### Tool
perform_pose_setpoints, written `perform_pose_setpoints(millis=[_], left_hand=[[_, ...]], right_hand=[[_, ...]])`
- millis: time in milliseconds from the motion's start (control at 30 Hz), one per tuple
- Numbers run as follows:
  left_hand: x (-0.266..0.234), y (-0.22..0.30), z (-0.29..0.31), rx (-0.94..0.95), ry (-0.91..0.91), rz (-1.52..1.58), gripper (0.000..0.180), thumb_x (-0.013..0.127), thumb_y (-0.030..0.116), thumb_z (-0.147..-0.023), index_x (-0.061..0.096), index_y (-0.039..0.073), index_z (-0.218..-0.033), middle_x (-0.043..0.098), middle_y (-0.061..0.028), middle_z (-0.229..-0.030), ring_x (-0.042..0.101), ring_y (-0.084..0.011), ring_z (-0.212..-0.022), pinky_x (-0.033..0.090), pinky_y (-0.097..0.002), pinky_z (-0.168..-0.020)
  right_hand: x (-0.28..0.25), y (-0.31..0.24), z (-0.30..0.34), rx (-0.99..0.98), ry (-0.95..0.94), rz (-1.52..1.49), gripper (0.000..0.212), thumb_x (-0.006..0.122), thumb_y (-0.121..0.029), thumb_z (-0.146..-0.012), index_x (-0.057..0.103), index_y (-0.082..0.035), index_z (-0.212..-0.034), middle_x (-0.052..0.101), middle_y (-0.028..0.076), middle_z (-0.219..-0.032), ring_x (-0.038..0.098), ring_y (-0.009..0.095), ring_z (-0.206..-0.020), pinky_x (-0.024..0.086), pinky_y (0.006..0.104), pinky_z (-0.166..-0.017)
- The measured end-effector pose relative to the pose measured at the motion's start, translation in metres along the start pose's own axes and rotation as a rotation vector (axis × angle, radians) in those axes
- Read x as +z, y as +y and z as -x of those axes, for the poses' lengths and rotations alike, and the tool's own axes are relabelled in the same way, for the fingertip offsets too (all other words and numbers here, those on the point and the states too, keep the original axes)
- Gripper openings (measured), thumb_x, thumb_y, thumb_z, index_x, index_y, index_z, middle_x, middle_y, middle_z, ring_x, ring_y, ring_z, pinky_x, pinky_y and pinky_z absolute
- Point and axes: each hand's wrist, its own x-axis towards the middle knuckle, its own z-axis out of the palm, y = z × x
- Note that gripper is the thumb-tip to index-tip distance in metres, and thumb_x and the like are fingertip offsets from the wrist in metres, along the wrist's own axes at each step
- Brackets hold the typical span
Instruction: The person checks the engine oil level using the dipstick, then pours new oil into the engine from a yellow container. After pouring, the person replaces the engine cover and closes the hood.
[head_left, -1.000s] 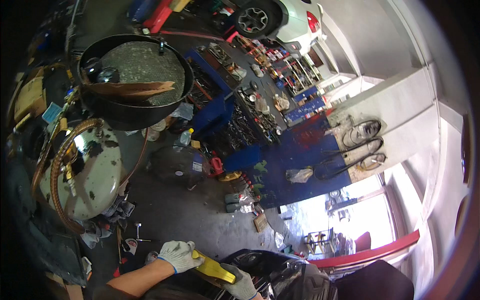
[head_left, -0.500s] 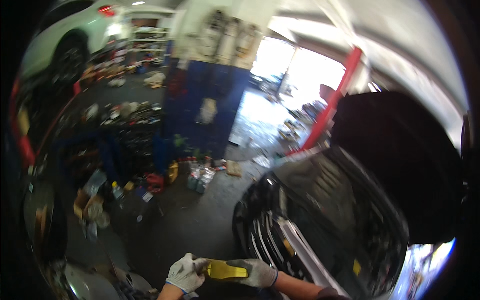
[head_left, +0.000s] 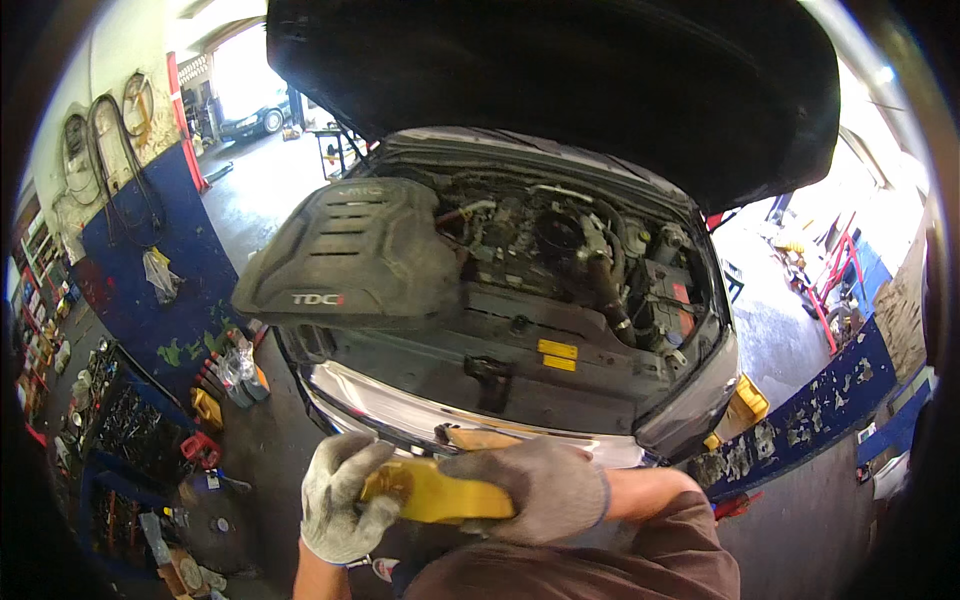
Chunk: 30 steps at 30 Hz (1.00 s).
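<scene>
A yellow plastic bottle [head_left: 435,495], shaped like an oil bottle, lies roughly level between my gloved hands near the car's front. My left hand [head_left: 340,500], in a pale work glove, has thumb and fingers closed round its left end. In a greyer, dirtier glove, my right hand [head_left: 550,490] wraps over its right part from above. The palm hides some of the bottle, and its mouth is not plain to see. Just ahead is the car's exposed engine [head_left: 510,240]; a dusty black engine cover [head_left: 350,250] rests loose over the left of the bay.
The raised black hood [head_left: 560,80] overhangs the bay. A chrome grille edge [head_left: 370,400] lies in front of me. To the left stand a blue-painted pillar [head_left: 160,270], several bottles [head_left: 240,370] and a red container [head_left: 201,450] on the floor. A low blue wall [head_left: 800,420] runs along the right.
My view has swung right, so the engine bay now sits straight ahead instead of at the right. Both hands still hold the yellow bottle, now higher in view and nearer the grille.
</scene>
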Motion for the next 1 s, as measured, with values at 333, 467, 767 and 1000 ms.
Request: perform_pose_setpoints(millis=[333,467,767,1000], left_hand=[[0.103,0.063,-0.129,0.039,-0.178,0.047,0.045,0.096,0.026,-0.078,0.075,0.005,-0.113,0.071,-0.0097,-0.093,0.073,-0.0249,-0.076,0.06,-0.0373,-0.066],[0.127,0.047,-0.15,-0.168,0.153,0.259,0.036,0.085,0.02,-0.087,0.073,-0.001,-0.114,0.071,-0.0044,-0.088,0.064,-0.0121,-0.077,0.056,-0.0297,-0.07],[0.231,-0.087,-0.096,-0.553,0.065,0.328,0.032,0.081,0.023,-0.096,0.075,-0.003,-0.113,0.079,-0.0159,-0.099,0.074,-0.0239,-0.091,0.059,-0.0371,-0.087],[0.267,-0.152,-0.044,-0.815,0.153,0.315,0.036,0.083,0.026,-0.088,0.077,-0.003,-0.108,0.078,-0.0218,-0.099,0.077,-0.0367,-0.093,0.06,-0.0431,-0.087]], right_hand=[[-0.135,0.018,0.1,0.18,0.094,0.282,0.069,0.088,-0.04,-0.08,0.071,-0.005,-0.137,0.077,0.02,-0.096,0.077,0.041,-0.09,0.062,0.0477,-0.08],[-0.15,0.036,0.115,0.179,0.461,0.38,0.058,0.097,-0.018,-0.075,0.072,0.001,-0.124,0.08,0.02,-0.099,0.081,0.037,-0.087,0.064,0.0413,-0.079],[-0.249,0.111,0.053,0.336,0.411,0.992,0.049,0.084,-0.022,-0.087,0.069,0.0,-0.128,0.075,0.028,-0.104,0.078,0.042,-0.093,0.064,0.0478,-0.084],[-0.344,0.249,-0.049,0.707,0.013,1.261,0.052,0.074,-0.021,-0.088,0.065,-0.004,-0.137,0.076,0.031,-0.106,0.073,0.049,-0.104,0.059,0.0568,-0.091]])
